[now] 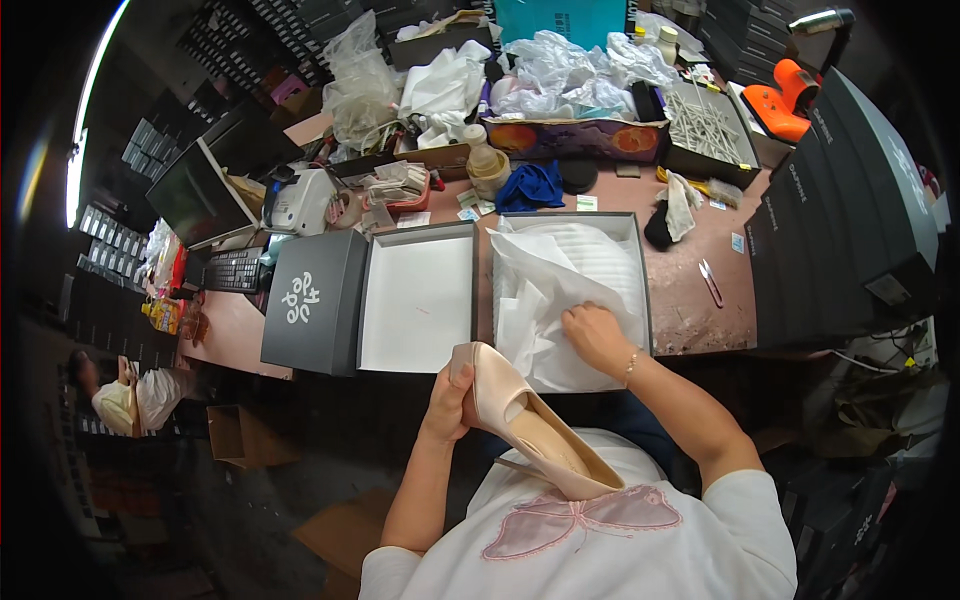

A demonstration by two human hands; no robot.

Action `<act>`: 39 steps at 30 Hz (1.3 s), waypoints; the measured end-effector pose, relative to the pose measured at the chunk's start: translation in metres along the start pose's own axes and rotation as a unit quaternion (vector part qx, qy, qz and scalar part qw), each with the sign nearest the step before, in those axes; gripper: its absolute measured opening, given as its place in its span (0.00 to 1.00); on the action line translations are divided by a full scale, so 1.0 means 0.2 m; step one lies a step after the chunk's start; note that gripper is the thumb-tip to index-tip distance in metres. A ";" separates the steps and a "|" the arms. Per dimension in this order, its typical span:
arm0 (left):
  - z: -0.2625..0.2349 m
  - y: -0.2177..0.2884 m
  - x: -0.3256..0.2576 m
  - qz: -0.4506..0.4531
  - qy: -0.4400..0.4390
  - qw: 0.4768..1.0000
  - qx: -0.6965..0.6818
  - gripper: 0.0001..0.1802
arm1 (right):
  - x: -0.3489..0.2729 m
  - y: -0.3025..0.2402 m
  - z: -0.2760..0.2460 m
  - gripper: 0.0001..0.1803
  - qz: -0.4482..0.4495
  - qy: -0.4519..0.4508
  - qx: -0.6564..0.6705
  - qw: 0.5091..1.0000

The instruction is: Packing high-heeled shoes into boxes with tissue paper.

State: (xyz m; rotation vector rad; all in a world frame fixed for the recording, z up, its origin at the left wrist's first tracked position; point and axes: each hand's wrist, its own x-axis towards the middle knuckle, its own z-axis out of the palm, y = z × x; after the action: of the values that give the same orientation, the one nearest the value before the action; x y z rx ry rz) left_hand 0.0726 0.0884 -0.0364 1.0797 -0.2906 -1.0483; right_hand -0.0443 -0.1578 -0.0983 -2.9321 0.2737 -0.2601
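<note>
My left hand point(446, 408) is closed round the toe end of a pale pink high-heeled shoe point(512, 405). The shoe tilts over my lap, its heel end close to my shirt and its inside facing up. My right hand point(594, 336) reaches into an open grey shoebox point(646, 275) on the table, fingers curled on the white tissue paper point(530, 265); its fingertips are partly hidden. More white wrapping lies under the loose sheet. Left of the box lies an upturned lid point(418, 305) with a white inside.
A closed grey shoebox point(312, 300) stands at the left, a tall stack of grey boxes point(840, 220) at the right. Small scissors point(711, 283), a blue cloth point(530, 186) and a glue bottle point(486, 165) lie around. A person point(135, 395) is at the far left.
</note>
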 end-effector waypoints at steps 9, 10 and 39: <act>-0.04 0.00 0.03 -0.044 -0.007 0.999 -0.011 0.31 | -0.17 -0.46 -0.46 0.17 -0.103 -0.044 0.311 0.944; -0.03 0.00 0.02 -0.045 -0.011 0.999 0.000 0.31 | -0.14 -0.50 -0.41 0.20 -0.085 -0.020 0.287 0.954; -0.03 0.00 -0.03 0.005 0.011 1.000 -0.014 0.29 | -0.08 -0.09 0.03 0.10 0.042 -0.090 0.057 0.993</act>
State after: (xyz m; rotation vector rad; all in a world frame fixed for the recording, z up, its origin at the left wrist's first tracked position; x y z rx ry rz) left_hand 0.0725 0.0962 -0.0381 1.0636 -0.2616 -1.0285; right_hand -0.0556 -0.1369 -0.1040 -2.7996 0.3423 0.0004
